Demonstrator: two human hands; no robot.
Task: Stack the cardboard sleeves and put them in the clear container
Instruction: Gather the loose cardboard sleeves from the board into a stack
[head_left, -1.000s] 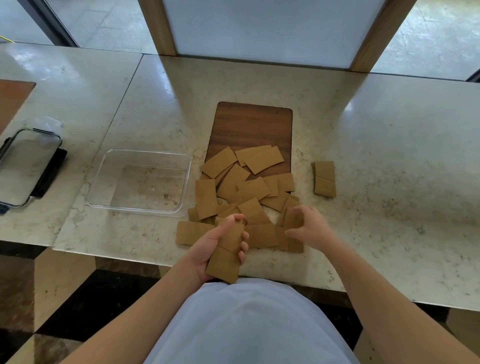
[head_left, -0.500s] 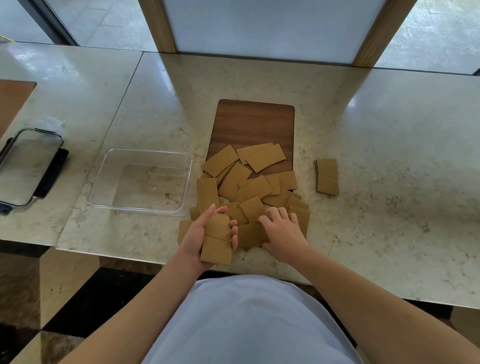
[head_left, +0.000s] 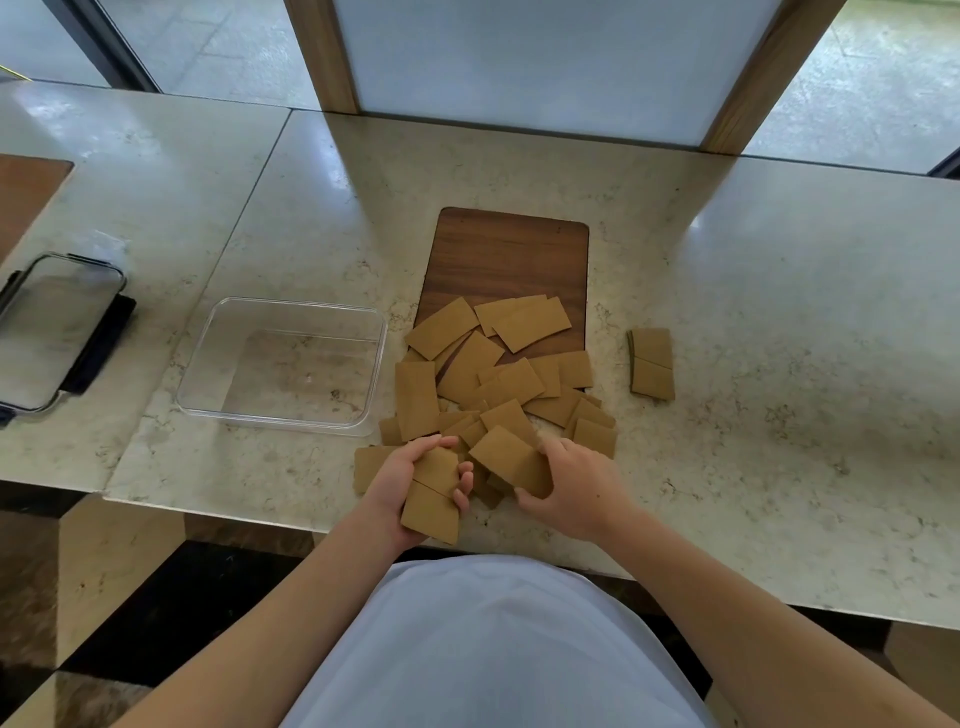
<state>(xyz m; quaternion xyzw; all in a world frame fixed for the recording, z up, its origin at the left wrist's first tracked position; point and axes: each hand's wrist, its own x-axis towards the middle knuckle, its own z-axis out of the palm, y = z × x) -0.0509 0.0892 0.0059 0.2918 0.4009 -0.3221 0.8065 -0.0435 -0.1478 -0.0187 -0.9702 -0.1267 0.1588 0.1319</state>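
Several flat brown cardboard sleeves (head_left: 493, 374) lie scattered over the near end of a dark wooden board (head_left: 509, 254) and the marble counter. My left hand (head_left: 400, 483) grips a small stack of sleeves (head_left: 434, 499) at the counter's front edge. Just to its right, my right hand (head_left: 576, 488) holds one sleeve (head_left: 511, 460) lifted off the pile by its near end. The clear container (head_left: 208, 364) sits empty to the left of the pile. Two more sleeves (head_left: 652, 364) lie apart on the right.
A clear lid with dark clips (head_left: 52, 332) rests at the far left, beside a brown board corner (head_left: 26, 187). The counter's front edge (head_left: 234, 512) runs just below my hands. A wooden-framed white panel (head_left: 545, 62) stands behind the counter.
My right hand went from pressing flat on the pile to picking up one sleeve and drawing it toward the left hand. The left hand keeps its stack, nearly still.
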